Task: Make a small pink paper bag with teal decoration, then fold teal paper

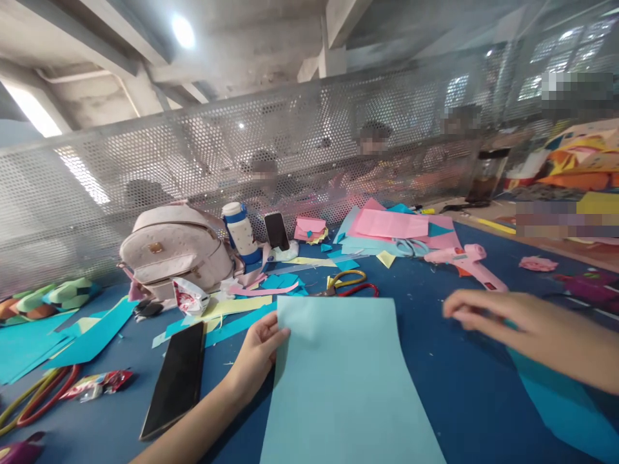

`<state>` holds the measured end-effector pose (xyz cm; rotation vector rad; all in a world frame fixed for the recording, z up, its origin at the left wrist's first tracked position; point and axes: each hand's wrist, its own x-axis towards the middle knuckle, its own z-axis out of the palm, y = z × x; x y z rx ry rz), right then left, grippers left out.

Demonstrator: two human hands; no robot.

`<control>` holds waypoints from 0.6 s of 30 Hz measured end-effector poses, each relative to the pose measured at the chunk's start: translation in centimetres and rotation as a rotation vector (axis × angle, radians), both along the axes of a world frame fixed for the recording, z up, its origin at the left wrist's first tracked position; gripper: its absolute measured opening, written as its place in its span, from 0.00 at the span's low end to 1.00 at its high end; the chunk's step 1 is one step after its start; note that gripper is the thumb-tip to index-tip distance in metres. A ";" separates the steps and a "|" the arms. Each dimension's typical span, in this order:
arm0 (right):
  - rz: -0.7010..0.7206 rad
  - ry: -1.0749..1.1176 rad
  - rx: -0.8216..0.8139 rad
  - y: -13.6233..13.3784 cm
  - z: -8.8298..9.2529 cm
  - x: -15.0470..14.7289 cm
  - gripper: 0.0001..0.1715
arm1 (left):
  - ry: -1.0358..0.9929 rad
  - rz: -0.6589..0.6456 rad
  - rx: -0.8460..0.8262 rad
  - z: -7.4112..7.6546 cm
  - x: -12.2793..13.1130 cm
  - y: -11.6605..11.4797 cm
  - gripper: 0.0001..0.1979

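Note:
A sheet of light blue paper (338, 380) stretches from the middle of the desk to the bottom edge of the view. My left hand (264, 345) pinches its upper left edge between thumb and fingers. My right hand (488, 316) hovers over the desk to the right, apart from the sheet, fingers loosely bent with nothing seen in them. Just beyond it lies a pink glue gun (469, 261). Below my right forearm is a darker blue sheet (556, 399). Past the sheet's top edge rest scissors (351, 283) with yellow and red handles.
A black phone (176, 380) lies left of my left arm. Farther back stand a pale pink backpack (169, 251), a white and blue bottle (240, 235) and a propped phone (276, 231). Pink paper (387, 223) is stacked before a perforated metal screen (300, 142), with people behind it.

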<state>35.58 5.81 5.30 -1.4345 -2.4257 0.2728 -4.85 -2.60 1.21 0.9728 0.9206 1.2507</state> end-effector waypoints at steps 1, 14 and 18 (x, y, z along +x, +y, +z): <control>0.114 -0.020 -0.072 -0.2 0.1 -1.8 0.18 | 0.051 -0.057 0.021 0.1 0.3 -0.3 0.17; 0.637 0.124 -0.094 8.2 -3.3 -13.9 0.18 | 0.267 -0.326 0.219 1.2 1.0 -1.9 0.04; 0.626 0.178 -0.096 9.7 -4.1 -14.9 0.18 | 0.376 -0.284 0.207 1.0 0.9 -2.0 0.08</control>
